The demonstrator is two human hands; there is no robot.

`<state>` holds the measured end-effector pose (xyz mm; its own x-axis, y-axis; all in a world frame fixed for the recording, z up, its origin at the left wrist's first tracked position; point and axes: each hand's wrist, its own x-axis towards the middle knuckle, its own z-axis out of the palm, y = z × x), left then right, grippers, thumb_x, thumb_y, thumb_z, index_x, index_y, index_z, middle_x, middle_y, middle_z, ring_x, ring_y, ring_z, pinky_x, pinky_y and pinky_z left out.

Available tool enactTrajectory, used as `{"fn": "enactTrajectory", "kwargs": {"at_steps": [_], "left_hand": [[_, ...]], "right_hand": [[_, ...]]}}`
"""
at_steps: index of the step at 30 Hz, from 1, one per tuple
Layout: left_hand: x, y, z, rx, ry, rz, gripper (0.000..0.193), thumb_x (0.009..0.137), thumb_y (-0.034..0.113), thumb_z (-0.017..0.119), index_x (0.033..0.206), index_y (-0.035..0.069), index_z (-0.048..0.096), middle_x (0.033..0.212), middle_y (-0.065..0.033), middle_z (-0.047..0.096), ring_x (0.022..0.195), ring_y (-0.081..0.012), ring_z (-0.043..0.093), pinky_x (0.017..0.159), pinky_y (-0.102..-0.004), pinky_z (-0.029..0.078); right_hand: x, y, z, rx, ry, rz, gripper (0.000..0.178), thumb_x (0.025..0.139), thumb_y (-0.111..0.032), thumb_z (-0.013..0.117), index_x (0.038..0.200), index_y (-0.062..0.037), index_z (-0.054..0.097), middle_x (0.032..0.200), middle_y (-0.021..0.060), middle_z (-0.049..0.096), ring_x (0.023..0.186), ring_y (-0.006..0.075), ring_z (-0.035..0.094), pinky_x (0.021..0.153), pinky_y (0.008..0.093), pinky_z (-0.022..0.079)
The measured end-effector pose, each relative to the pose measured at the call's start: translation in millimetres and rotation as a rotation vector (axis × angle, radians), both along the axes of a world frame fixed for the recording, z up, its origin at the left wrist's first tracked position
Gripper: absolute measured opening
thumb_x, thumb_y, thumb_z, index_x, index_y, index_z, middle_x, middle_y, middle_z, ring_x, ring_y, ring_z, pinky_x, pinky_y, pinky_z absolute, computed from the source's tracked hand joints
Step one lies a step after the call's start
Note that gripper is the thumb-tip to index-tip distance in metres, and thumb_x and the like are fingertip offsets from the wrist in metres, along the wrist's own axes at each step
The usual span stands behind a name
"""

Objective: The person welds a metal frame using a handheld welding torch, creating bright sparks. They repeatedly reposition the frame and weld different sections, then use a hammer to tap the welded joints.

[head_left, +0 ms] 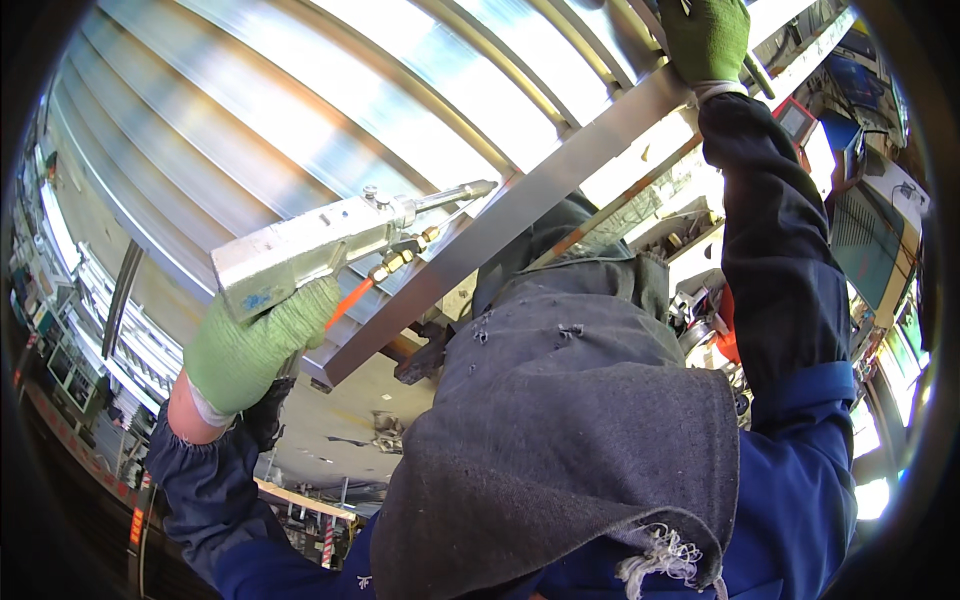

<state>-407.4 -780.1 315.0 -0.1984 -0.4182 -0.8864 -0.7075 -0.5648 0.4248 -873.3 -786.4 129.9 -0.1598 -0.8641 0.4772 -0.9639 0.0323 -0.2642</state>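
gripped in the left hand [250, 350], which wears a green knitted glove, is a silver-grey metal handheld torch tool [300, 252]; the fingers are wrapped fully around its blocky body. brass fittings [400, 258] and an orange hose [350, 298] sit under the tool's body, and its thin metal nozzle [455, 193] points toward a long, flat grey metal bar [540, 205] and ends just beside it. whether the tip touches the bar cannot be told. the bar runs diagonally from lower left to upper right. the right hand [708, 38], also in a green knitted glove, is closed over the upper end of this bar, its grip clasped on the bar's edge. both arms are in dark blue sleeves [780, 280]. a dark grey frayed cloth [570, 420] hangs in the lower centre of the head view. behind the bar lies ribbed, shiny corrugated metal sheeting [330, 90]. cluttered workshop equipment [860, 220] stands at the right rim.
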Motion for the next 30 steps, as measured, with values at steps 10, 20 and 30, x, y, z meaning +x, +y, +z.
{"fn": "enactTrajectory", "kwargs": {"at_steps": [10,20,30], "left_hand": [[-6,-3,-14,-0.010,0.070,-0.023,0.036,0.101,0.034,0.072,0.112,-0.001,0.070,0.077,-0.0039,0.066,0.064,-0.0113,0.060,0.055,-0.0263,0.045],[3,-2,-19,0.063,-0.008,0.026,0.037,0.102,0.035,0.071,0.111,0.000,0.070,0.075,-0.0033,0.066,0.062,-0.0115,0.059,0.054,-0.0264,0.045],[9,-4,-22,0.061,0.041,0.019,0.037,0.101,0.036,0.072,0.113,0.001,0.070,0.079,-0.0037,0.066,0.065,-0.0120,0.061,0.055,-0.0269,0.047]], "right_hand": [[-1,-2,-2,-0.006,0.017,-0.004,0.033,0.089,-0.014,0.072,0.122,-0.0069,0.072,0.110,0.0208,0.072,0.102,0.0442,0.066,0.091,0.0518,0.050],[-1,-2,-2,-0.031,0.017,0.008,0.032,0.090,-0.014,0.071,0.121,-0.0061,0.073,0.110,0.0212,0.072,0.102,0.0446,0.066,0.090,0.0518,0.050],[-4,-3,-8,-0.031,0.078,-0.020,0.038,0.084,-0.006,0.069,0.121,-0.0103,0.073,0.109,0.0167,0.073,0.102,0.0383,0.068,0.091,0.0483,0.053]]}}
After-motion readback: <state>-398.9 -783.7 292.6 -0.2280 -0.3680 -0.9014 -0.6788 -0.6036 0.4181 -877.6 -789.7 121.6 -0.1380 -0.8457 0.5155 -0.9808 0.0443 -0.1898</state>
